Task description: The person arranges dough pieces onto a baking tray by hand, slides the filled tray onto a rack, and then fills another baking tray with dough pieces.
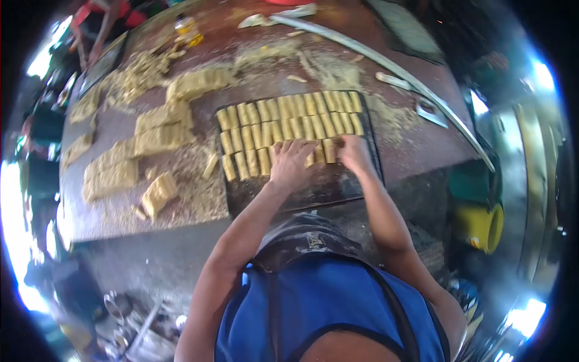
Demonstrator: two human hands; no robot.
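Observation:
A dark baking tray [325,187] lies at the table's front edge, bearing three rows of pale yellow dough sticks [294,107] set side by side. My left hand [292,161] rests over the nearest row, fingers stretched out across the sticks and covering some of them. At the right end of that same row is my right hand [356,154], its fingers curled in. Whatever those fingers hold, if anything, is hidden. Bare dark metal shows along the tray's near side.
Blocks of cut dough [163,139] and crumbs cover the left of the wooden table [416,157]. A long pale strip [392,66] curves along the right, near a scraper [431,113]. A bottle [189,30] stands at the back; another person's arms [96,39] show far left. A yellow bucket [482,228] is at right.

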